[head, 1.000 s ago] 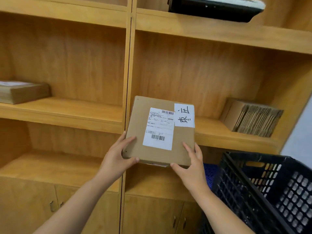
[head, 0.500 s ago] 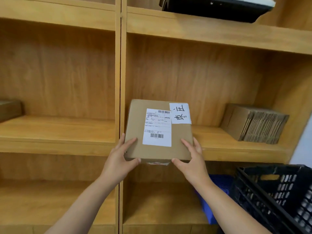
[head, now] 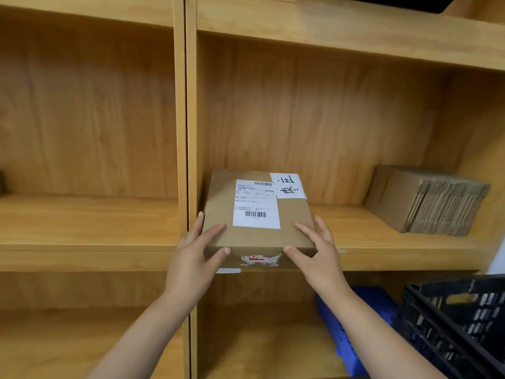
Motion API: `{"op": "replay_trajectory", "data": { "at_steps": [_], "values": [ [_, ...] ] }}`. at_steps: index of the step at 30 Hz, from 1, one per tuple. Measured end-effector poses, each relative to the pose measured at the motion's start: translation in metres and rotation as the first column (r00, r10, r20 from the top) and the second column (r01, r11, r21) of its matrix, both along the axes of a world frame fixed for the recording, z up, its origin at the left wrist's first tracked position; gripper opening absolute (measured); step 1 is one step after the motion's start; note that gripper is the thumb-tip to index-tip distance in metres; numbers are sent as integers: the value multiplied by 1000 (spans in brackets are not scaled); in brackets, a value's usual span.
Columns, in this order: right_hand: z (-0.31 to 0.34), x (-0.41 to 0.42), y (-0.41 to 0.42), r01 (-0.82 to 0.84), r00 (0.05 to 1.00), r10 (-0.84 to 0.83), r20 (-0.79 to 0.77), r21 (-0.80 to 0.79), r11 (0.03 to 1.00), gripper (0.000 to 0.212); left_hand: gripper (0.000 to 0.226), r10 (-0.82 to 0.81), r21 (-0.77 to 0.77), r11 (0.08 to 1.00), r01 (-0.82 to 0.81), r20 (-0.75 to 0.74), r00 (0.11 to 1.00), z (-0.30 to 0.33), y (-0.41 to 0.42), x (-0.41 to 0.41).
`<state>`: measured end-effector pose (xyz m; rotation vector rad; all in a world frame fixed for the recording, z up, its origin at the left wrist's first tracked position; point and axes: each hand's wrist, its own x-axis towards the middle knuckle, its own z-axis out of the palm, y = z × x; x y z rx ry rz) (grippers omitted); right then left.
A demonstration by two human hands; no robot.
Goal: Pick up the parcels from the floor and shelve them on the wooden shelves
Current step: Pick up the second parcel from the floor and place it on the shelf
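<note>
A flat brown cardboard parcel (head: 218, 212) with a white shipping label and a handwritten white slip lies on the middle board of the wooden shelves (head: 363, 244), at the left end of the right bay, its front edge at the board's lip. My left hand (head: 191, 258) grips its near left corner, thumb on the front face. My right hand (head: 317, 255) grips the near right corner the same way.
A stack of flattened cardboard boxes (head: 429, 201) stands at the right end of the same board. A vertical divider (head: 185, 119) borders the parcel's left side. Below, a blue bag (head: 352, 324) lies on the lower board, and a black plastic crate (head: 459, 321) sits at bottom right.
Both hands carried the parcel forward and set it down onto the middle board of the right bay. The view moved closer to the shelves.
</note>
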<state>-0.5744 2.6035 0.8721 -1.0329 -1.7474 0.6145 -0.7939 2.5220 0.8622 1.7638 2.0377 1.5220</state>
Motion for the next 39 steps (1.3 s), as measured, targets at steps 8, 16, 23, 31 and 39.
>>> {"op": "replay_trajectory", "data": {
  "at_steps": [8, 16, 23, 31, 39],
  "values": [
    [15, -3, 41, -40, 999, 40, 13, 30, 999, 34, 27, 350, 256, 934, -249, -525, 776, 22, 30, -3],
    [15, -9, 87, -50, 990, 39, 139, 75, 996, 38, 42, 414, 229, 902, -366, -699, 584, 20, 68, -5],
    [8, -16, 111, -73, 987, 55, 152, 117, 990, 36, 55, 430, 181, 872, -455, -728, 534, 23, 85, 1],
    [2, -22, 118, -85, 990, 70, 120, 132, 988, 38, 55, 440, 140, 838, -527, -744, 503, 25, 86, 6],
    [6, -6, 87, -87, 975, 72, 212, 62, 994, 71, 76, 312, -21, 858, -513, -773, 553, 13, 43, 9]
  ]
}}
